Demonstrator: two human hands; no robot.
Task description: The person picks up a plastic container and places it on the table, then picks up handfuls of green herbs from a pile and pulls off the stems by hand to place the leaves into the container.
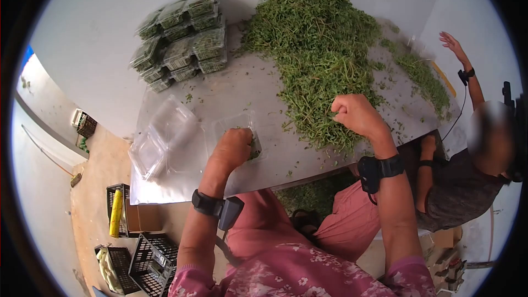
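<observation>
My left hand is closed, knuckles up, inside an open clear plastic clamshell box on the metal table. Green leafy sprigs show beside and under its fingers. Over the near right part of a large heap of leafy green sprigs, my right hand is curled with thumb and fingers together. Whatever sits inside that right grip is hidden. A stack of nested clear clamshell boxes lies to the left of my left hand.
Filled, closed clamshell boxes are stacked at the back left of the table. A person sits at the right with one hand raised. More greens lie along the right edge. Black crates stand on the floor.
</observation>
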